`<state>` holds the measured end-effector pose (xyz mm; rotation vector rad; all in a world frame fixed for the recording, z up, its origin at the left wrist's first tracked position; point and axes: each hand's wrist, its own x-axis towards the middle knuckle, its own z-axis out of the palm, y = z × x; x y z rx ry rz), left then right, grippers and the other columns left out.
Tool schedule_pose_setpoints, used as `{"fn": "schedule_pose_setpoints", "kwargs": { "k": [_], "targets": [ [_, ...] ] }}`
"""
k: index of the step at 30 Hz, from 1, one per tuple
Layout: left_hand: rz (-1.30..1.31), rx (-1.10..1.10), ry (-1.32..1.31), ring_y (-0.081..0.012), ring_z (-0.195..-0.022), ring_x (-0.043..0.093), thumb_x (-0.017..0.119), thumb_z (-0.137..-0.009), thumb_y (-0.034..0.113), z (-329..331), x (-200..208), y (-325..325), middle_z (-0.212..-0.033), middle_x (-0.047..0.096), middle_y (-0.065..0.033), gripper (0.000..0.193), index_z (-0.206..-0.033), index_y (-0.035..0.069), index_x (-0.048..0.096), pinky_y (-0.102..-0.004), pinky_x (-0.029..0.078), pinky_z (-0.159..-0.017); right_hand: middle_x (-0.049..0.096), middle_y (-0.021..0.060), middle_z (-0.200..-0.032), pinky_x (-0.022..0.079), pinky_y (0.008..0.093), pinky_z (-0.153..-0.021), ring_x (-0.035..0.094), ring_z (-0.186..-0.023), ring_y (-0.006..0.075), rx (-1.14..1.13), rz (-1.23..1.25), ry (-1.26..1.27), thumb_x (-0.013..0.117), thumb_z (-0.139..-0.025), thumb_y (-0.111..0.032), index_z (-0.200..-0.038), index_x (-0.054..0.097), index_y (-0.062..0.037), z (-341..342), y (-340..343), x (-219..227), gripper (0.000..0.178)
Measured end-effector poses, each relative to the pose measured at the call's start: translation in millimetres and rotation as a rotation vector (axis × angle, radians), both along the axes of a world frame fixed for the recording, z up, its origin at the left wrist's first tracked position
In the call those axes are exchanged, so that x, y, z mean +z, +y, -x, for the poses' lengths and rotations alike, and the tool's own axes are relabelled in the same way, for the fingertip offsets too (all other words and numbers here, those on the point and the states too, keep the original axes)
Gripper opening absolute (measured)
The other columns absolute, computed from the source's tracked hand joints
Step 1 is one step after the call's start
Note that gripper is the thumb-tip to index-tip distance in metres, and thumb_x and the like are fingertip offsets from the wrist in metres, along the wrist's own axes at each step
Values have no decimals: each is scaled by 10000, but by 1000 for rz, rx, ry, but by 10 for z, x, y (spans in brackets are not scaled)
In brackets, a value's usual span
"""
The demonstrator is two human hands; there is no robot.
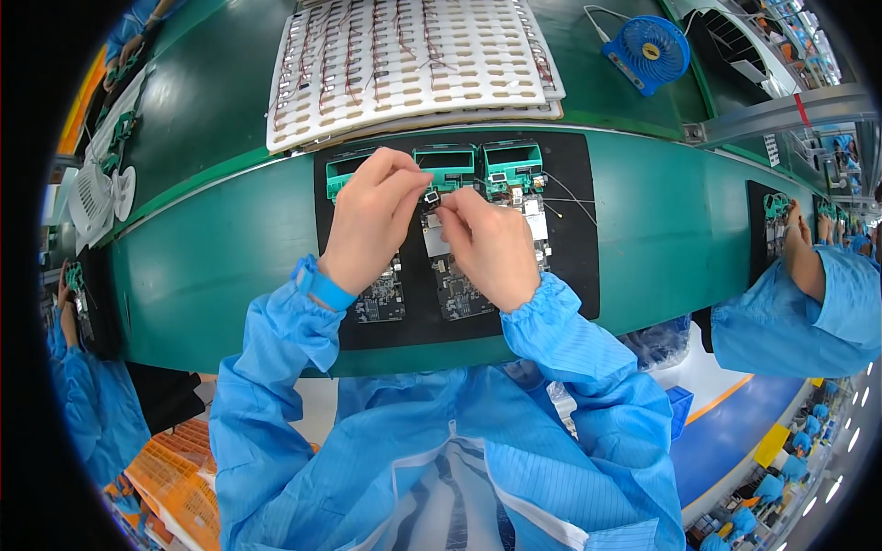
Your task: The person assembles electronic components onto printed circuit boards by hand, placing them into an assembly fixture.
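Observation:
My left hand (372, 220) and my right hand (496, 250) meet over the middle circuit board (459, 292), both with fingers closed in a pinch. Between their fingertips sits a small black square part (432, 196) with a pale centre. It is too small to name more exactly. Beyond the fingers, a green open-topped housing (446, 163) adjoins that board's far end. My left hand partly covers another board (383, 298) and its green housing (345, 169). To the right stands a third green housing (512, 160), its board (536, 220) partly hidden by my right hand.
A black mat (570, 275) lies under the boards on the green bench (211, 257). Thin cables (574, 200) stick out to the right. Beyond the mat are stacked white trays (459, 55) with rows of small wired parts. A blue fan (650, 50) stands far right. Co-workers sit on both sides.

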<state>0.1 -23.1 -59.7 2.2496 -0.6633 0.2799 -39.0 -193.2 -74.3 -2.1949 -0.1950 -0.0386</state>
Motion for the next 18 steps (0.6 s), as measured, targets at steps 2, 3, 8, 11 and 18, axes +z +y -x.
{"fn": "schedule_pose_setpoints", "kwargs": {
  "k": [2,3,8,11,18],
  "targets": [
    [35,-10,37,-299,-887,627,652,-808,-53,53,-17,43,-980,601,-115,233,-1026,27,673,-368,513,-711,671,171,-748,492,473,-561,650,-664,385,-5,-56,26,625,-925,-147,-913,586,-57,9,-16,-16,99],
    [-58,-27,-44,-300,-950,617,650,-775,-66,88,-7,91,-1040,600,-115,312,-1067,41,680,-379,509,-766,671,171,-748,492,473,-561,650,-664,385,-5,-58,27,625,-925,-147,-913,586,-57,21,-20,-9,99],
    [-276,-65,-277,-313,-1092,578,644,-696,-80,64,-26,171,-1174,586,-118,487,-1155,77,684,-427,468,-919,655,109,-750,492,380,-512,636,-610,310,-15,-57,-517,703,-851,-53,-925,620,-44,31,5,71,112],
    [-360,-54,-306,-316,-1119,570,628,-711,-86,102,-46,155,-1190,585,-118,516,-1204,64,655,-439,445,-964,647,96,-737,488,368,-504,635,-602,282,106,-77,-566,727,-823,-34,-961,633,-33,60,36,98,168],
    [520,56,609,-148,-933,665,574,-967,6,408,198,471,-1061,661,-85,233,-1195,-15,616,-273,528,-846,640,91,-673,482,376,-488,643,-570,275,20,-40,-381,697,-847,-58,-908,595,-81,137,250,151,121]
  ]
}}
